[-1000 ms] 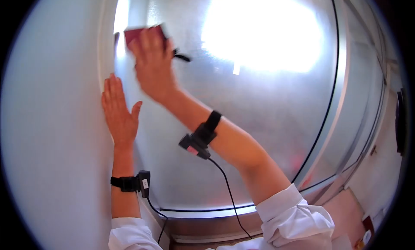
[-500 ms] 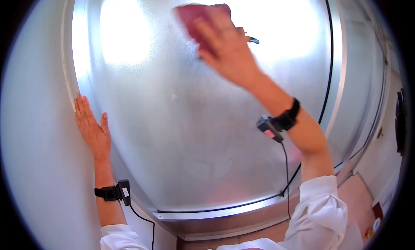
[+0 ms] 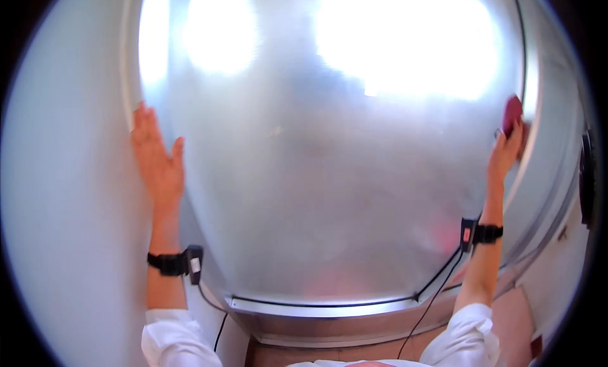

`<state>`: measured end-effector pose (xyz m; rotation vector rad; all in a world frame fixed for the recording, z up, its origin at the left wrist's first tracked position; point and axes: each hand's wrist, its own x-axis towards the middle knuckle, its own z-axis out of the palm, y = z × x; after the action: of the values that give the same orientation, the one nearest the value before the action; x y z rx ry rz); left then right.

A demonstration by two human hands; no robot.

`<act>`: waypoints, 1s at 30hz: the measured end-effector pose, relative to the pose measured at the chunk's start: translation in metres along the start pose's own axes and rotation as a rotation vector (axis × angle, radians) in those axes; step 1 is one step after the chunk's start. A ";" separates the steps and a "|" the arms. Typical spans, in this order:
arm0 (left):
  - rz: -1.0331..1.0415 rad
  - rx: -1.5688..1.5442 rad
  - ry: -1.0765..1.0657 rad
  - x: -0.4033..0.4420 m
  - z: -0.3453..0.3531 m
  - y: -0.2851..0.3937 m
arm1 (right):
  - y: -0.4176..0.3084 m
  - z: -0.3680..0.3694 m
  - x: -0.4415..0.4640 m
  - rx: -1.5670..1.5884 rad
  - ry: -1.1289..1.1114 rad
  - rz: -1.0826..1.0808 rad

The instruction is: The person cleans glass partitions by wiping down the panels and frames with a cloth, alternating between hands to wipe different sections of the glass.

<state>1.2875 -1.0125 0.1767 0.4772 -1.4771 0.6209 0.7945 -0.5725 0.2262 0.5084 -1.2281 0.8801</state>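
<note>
Far across from left hand (image 3: 157, 161), right hand (image 3: 503, 156) is clamped on red cloth (image 3: 512, 111). Cloth has just gone from upper middle of shiny panel (image 3: 329, 196) to its right edge, by pale frame (image 3: 532, 82). So panel's middle now lies between hands. Left hand lies flat, stretched out, holds nothing, white wall (image 3: 69, 177) beside it.

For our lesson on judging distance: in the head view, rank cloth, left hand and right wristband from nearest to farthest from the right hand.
1. Cloth: in the right hand.
2. Right wristband: below that hand.
3. Left hand: across, far left.
</note>
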 end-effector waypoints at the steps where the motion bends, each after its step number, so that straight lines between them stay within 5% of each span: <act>1: 0.014 0.045 0.005 0.000 -0.002 -0.003 | 0.000 0.002 -0.010 0.054 0.011 0.067; 6: -0.031 -0.024 0.030 -0.004 0.000 -0.007 | -0.103 0.021 -0.049 0.073 0.116 -0.140; 12: -0.059 -0.072 0.051 -0.006 -0.002 -0.011 | -0.320 0.040 -0.059 0.099 0.008 -0.216; 17: -0.110 -0.073 -0.015 -0.012 -0.002 -0.016 | -0.439 0.073 -0.090 0.387 -0.032 -0.218; 21: -0.067 -0.032 0.025 -0.004 -0.002 -0.018 | -0.525 0.063 -0.107 0.733 -0.280 -0.213; 22: -0.070 -0.112 0.122 -0.005 0.001 -0.024 | -0.558 0.050 -0.124 0.714 -0.367 -0.374; 25: -0.037 -0.084 0.070 -0.015 0.010 -0.021 | -0.551 0.044 -0.168 0.666 -0.415 -0.404; 30: -0.007 -0.040 0.009 -0.015 0.008 -0.015 | -0.464 0.035 -0.167 0.670 -0.396 -0.773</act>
<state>1.2911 -1.0308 0.1632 0.4479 -1.4759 0.5863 1.1324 -0.9203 0.1313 1.6323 -0.9231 0.5005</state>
